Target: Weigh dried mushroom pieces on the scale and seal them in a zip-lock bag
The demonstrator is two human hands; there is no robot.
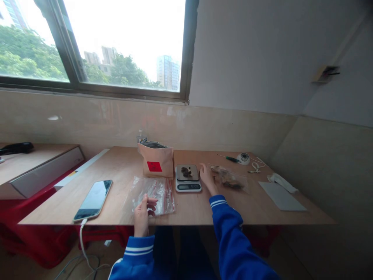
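Observation:
A small white kitchen scale (189, 187) stands mid-table with several dark dried pieces (186, 171) on its plate. My right hand (207, 179) is just right of the scale, between it and a clear bag of brown dried pieces (231, 179). Its fingertips are mostly hidden from me, so whether they hold anything cannot be seen. Over a stack of clear zip bags (166, 198), my left hand (142, 213) hovers or rests with loosely bent, parted fingers and nothing visible in them. Behind the bags an open brown paper pouch (160, 159) with a red label stands upright.
A phone (93, 200) on a white cable lies at left. Behind the pouch is a plastic bottle (141, 136). Toward the right are a green-handled screwdriver (231, 159), a round white device (243, 158) with a cord, and a white sheet (281, 197).

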